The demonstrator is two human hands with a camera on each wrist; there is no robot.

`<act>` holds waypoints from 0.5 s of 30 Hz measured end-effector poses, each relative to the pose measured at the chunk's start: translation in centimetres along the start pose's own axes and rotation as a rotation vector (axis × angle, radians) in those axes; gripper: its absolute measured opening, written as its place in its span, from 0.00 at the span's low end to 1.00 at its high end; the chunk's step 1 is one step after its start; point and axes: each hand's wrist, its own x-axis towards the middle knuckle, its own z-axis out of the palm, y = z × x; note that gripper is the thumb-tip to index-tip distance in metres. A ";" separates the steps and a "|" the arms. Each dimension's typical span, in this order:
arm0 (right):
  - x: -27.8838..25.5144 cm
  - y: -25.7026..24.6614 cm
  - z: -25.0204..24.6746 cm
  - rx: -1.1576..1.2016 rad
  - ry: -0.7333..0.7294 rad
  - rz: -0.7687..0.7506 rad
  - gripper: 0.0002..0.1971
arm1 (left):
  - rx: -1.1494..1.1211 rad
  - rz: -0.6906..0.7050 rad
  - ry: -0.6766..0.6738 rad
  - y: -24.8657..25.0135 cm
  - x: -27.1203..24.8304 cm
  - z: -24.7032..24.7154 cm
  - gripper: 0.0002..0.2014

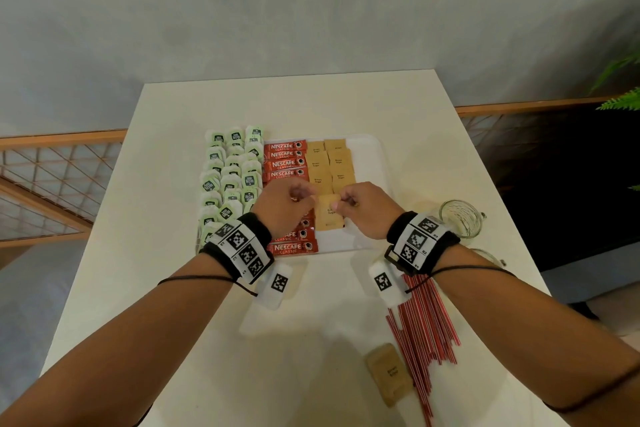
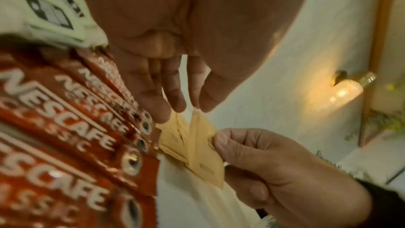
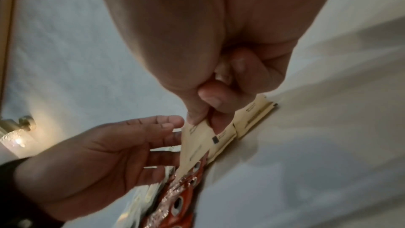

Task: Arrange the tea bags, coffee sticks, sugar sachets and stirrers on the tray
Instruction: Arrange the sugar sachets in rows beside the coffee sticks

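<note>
On the white tray (image 1: 367,163) lie green tea bags (image 1: 231,170) at the left, red coffee sticks (image 1: 284,163) in the middle and brown sugar sachets (image 1: 329,163) to their right. Both hands meet over the tray at one more sugar sachet (image 1: 329,217) (image 2: 203,153) (image 3: 197,145), tilted up by its far edge. My right hand (image 1: 343,201) (image 3: 203,117) pinches its right top corner between thumb and forefinger. My left hand (image 1: 305,196) (image 2: 197,107) has nearly straight fingers, whose tips touch the sachet's left top corner. Red stirrers (image 1: 426,322) lie loose on the table.
One brown sachet (image 1: 389,373) lies on the table near the front, left of the stirrers. A glass jar (image 1: 460,218) stands right of the tray, with a second glass (image 1: 489,255) partly hidden behind my right wrist. The tray's right part is bare. Railings flank the table.
</note>
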 end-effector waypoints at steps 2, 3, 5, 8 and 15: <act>0.0 0.1 0.4 -0.032 -0.012 0.026 0.13 | 0.067 0.000 0.048 -0.3 -0.3 -0.4 0.03; -0.1 0.1 0.7 -0.044 -0.016 0.036 0.13 | 0.073 -0.003 0.059 -0.6 -0.4 -0.6 0.03; 0.0 0.2 1.1 -0.076 -0.009 0.047 0.12 | 0.094 0.011 0.075 -0.8 -0.8 -0.8 0.03; -0.1 0.0 1.5 -0.137 0.024 0.070 0.10 | 0.111 0.041 0.077 -1.0 -1.7 -1.1 0.03; -0.2 -0.7 1.8 -0.292 0.063 0.085 0.10 | 0.169 0.081 0.070 -1.0 -4.0 -0.6 0.03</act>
